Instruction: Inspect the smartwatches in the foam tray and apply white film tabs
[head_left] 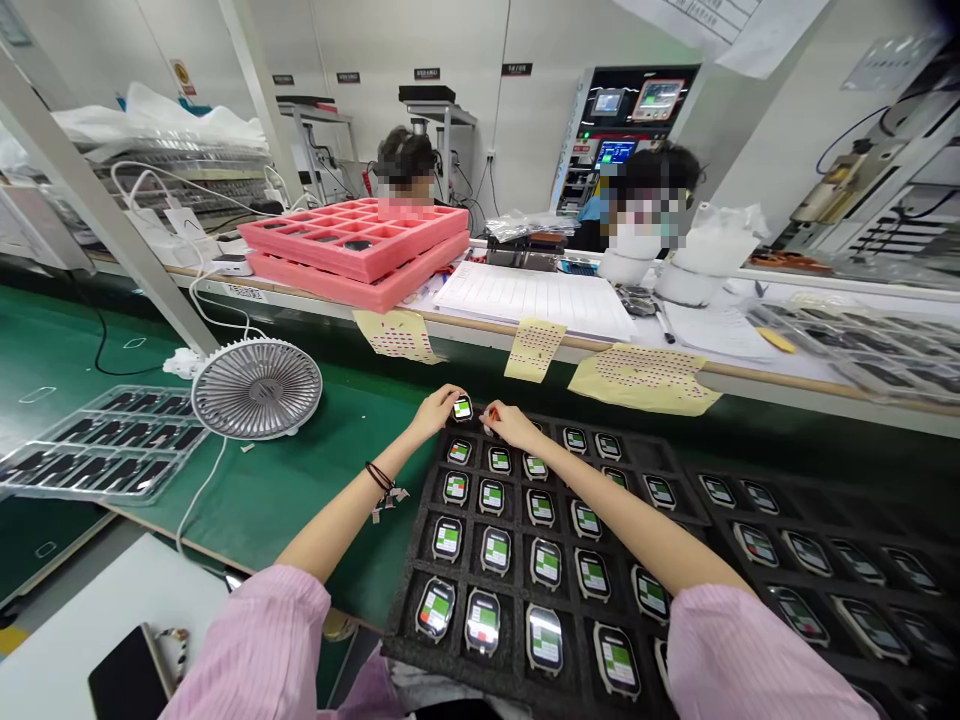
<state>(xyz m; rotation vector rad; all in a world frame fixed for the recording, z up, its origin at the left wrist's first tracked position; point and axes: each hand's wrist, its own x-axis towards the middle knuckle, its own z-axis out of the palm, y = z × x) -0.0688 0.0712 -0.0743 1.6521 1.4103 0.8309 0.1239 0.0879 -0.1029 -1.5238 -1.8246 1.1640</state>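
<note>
My left hand (441, 408) grips a smartwatch case (463, 408) without a strap, its lit screen green and white, at the far left corner of a black foam tray (517, 590). Close beside it, my right hand (511, 424) has its fingers pinched together; a small orange-red spot shows at the fingertips, too small to name. Below both hands, the tray's compartments hold several similar watches (496, 550) with lit green, white and some red screens. My right forearm passes over part of the tray and hides some watches.
A second black tray of watches (806, 552) lies at right. On the green bench stand a round fan (257, 388) and a clear tray of dark parts (112, 440). Pink foam trays (352, 245) sit on the shelf ahead. Two people are beyond it. A phone (131, 675) lies lower left.
</note>
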